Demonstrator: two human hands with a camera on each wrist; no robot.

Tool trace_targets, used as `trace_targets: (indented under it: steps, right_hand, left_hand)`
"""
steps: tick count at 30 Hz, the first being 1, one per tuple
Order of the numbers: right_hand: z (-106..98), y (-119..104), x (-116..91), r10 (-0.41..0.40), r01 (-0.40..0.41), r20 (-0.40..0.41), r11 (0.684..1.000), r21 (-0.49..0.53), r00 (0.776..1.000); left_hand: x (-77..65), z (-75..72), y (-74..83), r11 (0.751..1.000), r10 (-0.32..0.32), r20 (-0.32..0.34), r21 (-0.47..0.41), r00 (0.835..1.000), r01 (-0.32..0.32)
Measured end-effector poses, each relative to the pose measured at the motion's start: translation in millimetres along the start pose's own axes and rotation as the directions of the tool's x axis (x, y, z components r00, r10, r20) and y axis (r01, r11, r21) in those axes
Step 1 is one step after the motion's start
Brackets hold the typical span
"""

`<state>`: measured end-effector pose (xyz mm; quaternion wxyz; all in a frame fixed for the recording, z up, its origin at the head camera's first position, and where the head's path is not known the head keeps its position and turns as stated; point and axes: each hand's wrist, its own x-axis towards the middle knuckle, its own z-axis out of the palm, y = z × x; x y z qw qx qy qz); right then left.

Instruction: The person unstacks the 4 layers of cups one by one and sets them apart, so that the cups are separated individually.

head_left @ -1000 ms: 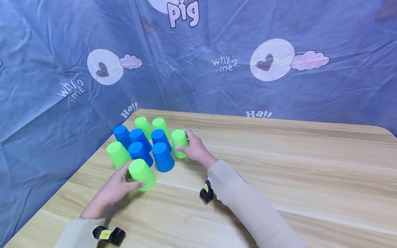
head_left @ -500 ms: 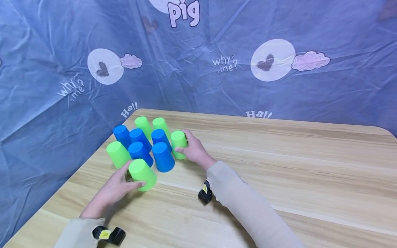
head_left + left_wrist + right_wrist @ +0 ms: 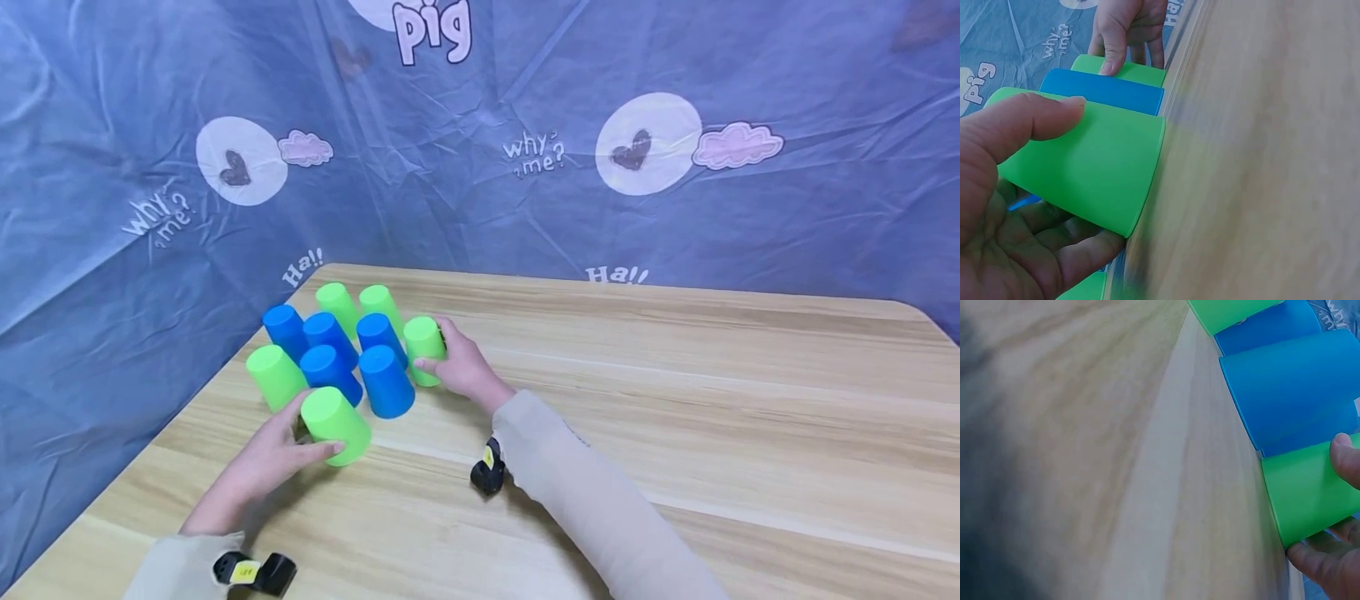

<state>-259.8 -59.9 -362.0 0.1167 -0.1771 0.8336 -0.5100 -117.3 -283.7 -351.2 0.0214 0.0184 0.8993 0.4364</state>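
Observation:
My left hand (image 3: 266, 454) grips an upside-down green cup (image 3: 337, 427) at the near corner of a cluster of cups; its thumb lies along the near side in the left wrist view. At the cluster's right corner, my right hand (image 3: 467, 362) holds another upside-down green cup (image 3: 424, 350), thumb in front and fingers behind. Between them stand several blue cups, the nearest being a blue cup (image 3: 386, 382). One more green cup (image 3: 276, 377) is just beyond my left hand, and two green cups, one of them a green cup (image 3: 337, 308), form the far side.
The cups stand on the left part of a wooden table (image 3: 675, 400). A blue printed cloth (image 3: 450, 150) hangs behind the table and along its left side. Each wrist carries a black camera, such as the wrist camera (image 3: 487, 468) by the right sleeve.
The right hand and its green cup have shifted very slightly toward me. The left hand keeps its grip in place. The whole head view has moved a little, so everything appears farther left.

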Motion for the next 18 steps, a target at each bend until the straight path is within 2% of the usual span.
trace_targets:
  steps: [7,12,15,16,18]
  right_hand:
    - [-9.0,5.7,-7.3,0.014,-0.014,0.002,1.000,0.000,1.000]
    - [-25.0,-1.5,-16.4,0.014,-0.014,0.045,1.000,-0.011,0.999]
    - [-47.0,-9.7,-26.4,-0.026,0.038,0.097,0.991,-0.126,0.995]
    - [-56.2,-12.6,-31.1,-0.044,0.066,0.121,0.980,-0.187,0.992]
    - [-75.9,-18.6,-43.6,-0.067,0.122,0.171,0.937,-0.329,0.983]
  left_hand:
    - [5.8,2.5,1.0,1.000,0.015,-0.005,0.028,1.000,-0.015]
    - [4.5,-5.1,0.5,1.000,0.028,0.016,0.002,0.999,-0.028]
    - [0.0,-14.1,4.7,0.999,0.047,0.004,-0.024,0.999,-0.047]
    - [-2.4,-17.4,7.6,0.998,0.059,-0.011,-0.023,0.998,-0.059]
    - [-6.9,-23.0,16.7,0.994,0.107,-0.066,0.006,0.992,-0.106]
